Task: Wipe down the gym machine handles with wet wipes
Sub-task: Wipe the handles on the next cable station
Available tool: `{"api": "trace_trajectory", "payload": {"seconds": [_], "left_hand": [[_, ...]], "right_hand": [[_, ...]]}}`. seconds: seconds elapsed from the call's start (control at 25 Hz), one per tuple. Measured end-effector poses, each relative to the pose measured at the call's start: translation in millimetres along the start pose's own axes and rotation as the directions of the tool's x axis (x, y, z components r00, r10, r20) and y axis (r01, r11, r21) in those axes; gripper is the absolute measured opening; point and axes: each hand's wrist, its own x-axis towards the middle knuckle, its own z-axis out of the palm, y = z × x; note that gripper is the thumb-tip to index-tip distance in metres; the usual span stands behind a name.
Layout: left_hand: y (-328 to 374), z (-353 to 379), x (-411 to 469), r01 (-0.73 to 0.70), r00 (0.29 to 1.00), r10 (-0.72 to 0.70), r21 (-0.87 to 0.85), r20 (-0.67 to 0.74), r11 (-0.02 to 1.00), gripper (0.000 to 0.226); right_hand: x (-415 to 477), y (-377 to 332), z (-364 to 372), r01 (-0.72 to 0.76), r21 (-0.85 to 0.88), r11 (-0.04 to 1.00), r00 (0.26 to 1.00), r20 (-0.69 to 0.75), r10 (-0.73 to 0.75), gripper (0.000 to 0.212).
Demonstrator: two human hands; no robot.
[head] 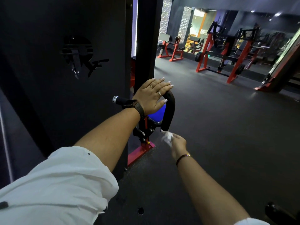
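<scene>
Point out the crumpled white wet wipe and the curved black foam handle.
crumpled white wet wipe [167, 138]: head view, its bunched middle.
curved black foam handle [170, 111]: head view, its downward right leg.

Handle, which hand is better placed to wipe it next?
Right. The right hand holds the wipe close to the lower end of the handle, while the left hand rests flat on its top bend with no wipe.

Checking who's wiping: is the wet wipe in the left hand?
No, the right hand holds the wet wipe near the lower end of the handle; the left hand lies flat on its top.
</scene>
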Motion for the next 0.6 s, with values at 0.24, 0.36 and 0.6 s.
{"api": "trace_trajectory", "payload": {"seconds": [0.24, 0.36, 0.6], "left_hand": [[3, 3, -1, 0.028, 0.999, -0.029, -0.014, -0.017, 0.999, 0.055], [2, 4, -1, 0.031, 0.999, -0.031, -0.015, -0.009, 0.999, 0.055], [7, 6, -1, 0.056, 0.998, -0.056, -0.016, -0.032, 0.998, 0.053]], "right_hand": [[-8, -35, 37, -0.332, 0.538, 0.775, 0.943, 0.197, 0.267, 0.028], [-17, -30, 39, -0.368, 0.563, 0.740, 0.930, 0.213, 0.300, 0.039], [-10, -42, 38, -0.373, 0.588, 0.717, 0.926, 0.197, 0.321, 0.052]]}}
